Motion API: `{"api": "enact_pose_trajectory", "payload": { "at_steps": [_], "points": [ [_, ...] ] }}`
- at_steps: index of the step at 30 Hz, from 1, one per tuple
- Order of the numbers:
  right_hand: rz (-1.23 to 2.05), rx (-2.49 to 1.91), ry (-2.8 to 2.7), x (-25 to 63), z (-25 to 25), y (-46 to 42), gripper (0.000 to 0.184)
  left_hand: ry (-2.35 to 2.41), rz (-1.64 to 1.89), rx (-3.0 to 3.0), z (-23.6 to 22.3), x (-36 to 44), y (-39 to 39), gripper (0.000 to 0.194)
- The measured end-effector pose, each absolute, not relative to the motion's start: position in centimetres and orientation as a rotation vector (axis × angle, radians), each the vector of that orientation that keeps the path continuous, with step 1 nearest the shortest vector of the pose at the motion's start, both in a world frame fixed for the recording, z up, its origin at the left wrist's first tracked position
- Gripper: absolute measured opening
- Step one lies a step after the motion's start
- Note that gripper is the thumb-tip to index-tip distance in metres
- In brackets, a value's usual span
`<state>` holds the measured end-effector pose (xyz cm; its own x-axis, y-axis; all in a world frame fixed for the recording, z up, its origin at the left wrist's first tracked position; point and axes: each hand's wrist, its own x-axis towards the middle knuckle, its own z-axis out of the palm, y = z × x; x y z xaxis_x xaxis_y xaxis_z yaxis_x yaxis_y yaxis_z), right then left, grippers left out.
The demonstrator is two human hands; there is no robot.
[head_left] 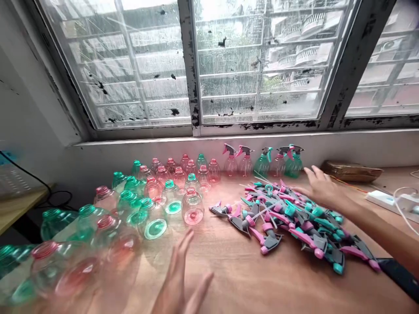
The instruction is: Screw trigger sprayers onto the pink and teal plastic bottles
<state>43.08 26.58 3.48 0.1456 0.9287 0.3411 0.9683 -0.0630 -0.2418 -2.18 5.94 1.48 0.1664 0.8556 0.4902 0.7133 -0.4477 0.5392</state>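
My left hand hovers over the front of the wooden table, fingers stretched and thumb apart, holding nothing. Nearest to it stands a clear pink bottle without a top, beside a green bottle. At the right, my right hand is spread above the far right side of a heap of pink, teal and grey spray triggers; whether it touches them I cannot tell. Behind the heap, a row of bottles fitted with spray heads stands along the wall, among them a pink spray bottle and a green spray bottle.
Several open pink and green bottles fill the table's left side. A brown package lies by the wall at right, with a white power strip and cables in front. A dark phone-like object rests at the right edge, under my forearm.
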Motion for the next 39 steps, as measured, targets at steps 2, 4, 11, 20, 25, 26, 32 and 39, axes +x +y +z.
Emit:
{"api": "enact_pose_trajectory", "payload": {
  "at_steps": [2, 4, 11, 20, 25, 26, 32, 39],
  "points": [
    [-0.241, -1.763, -2.001, 40.3, 2.7, 22.4, 0.068, 1.649, 1.183, 2.238, 3.2, -3.2, 8.7, 0.066],
    [-0.291, -1.474, -2.120, 37.1, 1.5, 18.1, 0.053, 1.708, 1.191, 2.267, 4.8, -3.7, 11.7, 0.065],
    [-0.247, -1.154, -2.309, 28.7, -1.1, 11.8, 0.046, 1.731, 1.194, 2.369, 5.4, -3.1, 18.9, 0.072],
    [-0.327, -1.430, -2.425, 21.8, 0.0, 15.5, 0.045, 1.798, 1.198, 2.422, 2.8, -2.5, 16.9, 0.052],
    [-0.313, -1.512, -2.390, 20.3, -0.1, 16.8, 0.042, 1.812, 1.232, 2.389, 1.3, -2.3, 11.4, 0.058],
    [-0.310, -1.501, -2.392, 20.2, -0.1, 16.9, 0.043, 1.806, 1.235, 2.381, 0.8, -2.1, 10.1, 0.061],
    [-0.243, -1.367, -2.405, 20.5, 0.7, 15.7, 0.037, 1.637, 1.224, 2.181, -3.7, 0.0, 5.4, 0.100],
    [0.240, -0.881, -1.904, 24.6, 6.2, 9.9, 0.023, 1.516, 1.259, 2.025, -7.2, 1.4, 5.9, 0.104]
  ]
}}
